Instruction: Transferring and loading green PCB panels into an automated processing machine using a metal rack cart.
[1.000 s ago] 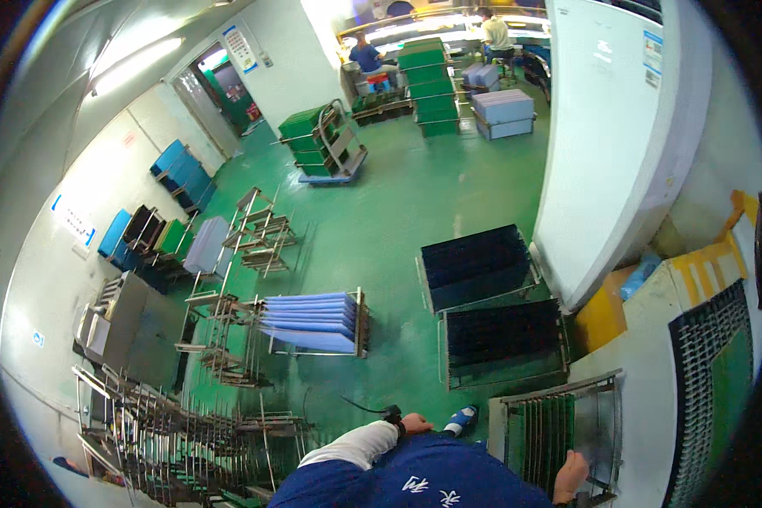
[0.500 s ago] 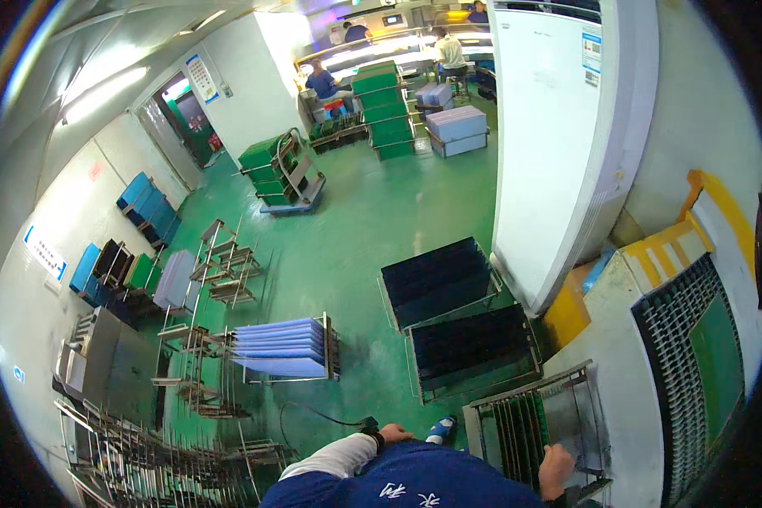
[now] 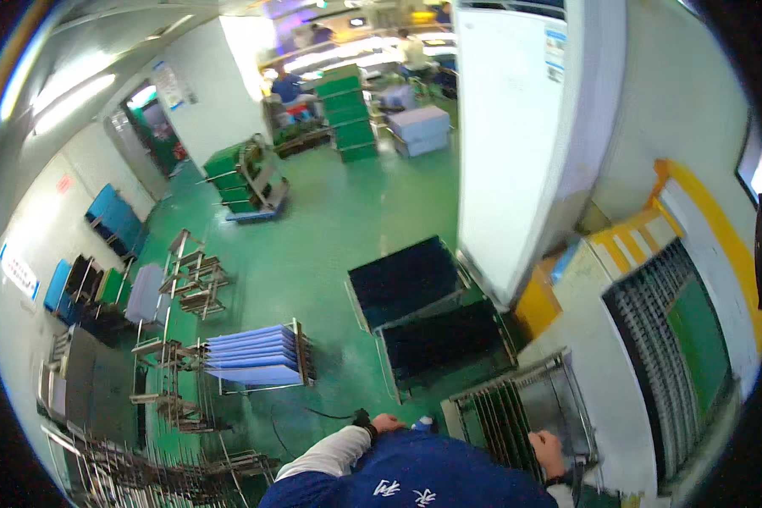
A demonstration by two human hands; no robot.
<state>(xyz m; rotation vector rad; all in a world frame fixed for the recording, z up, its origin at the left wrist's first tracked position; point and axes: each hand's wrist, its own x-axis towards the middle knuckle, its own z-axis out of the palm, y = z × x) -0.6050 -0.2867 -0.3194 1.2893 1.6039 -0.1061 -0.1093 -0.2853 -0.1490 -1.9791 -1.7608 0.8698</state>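
Note:
My right hand is at the metal rack in front of me, fingers curled beside the last of several thin dark green boards. The boards stand upright in the rack's left part. Whether the fingers grip a board edge is hidden. My left hand lies close to my body, left of the rack, its fingers small and blurred. A black band with a cord circles that wrist.
Two racks of black panels stand on the floor ahead. Left of them is a rack of lilac sheets, beside bare metal stands. A machine with a black slotted rack stands right. A stack of green bins and seated people are farther off.
The view has swung right, so the surroundings sit farther left. My right hand has come nearer the standing boards. My left hand stays by my body.

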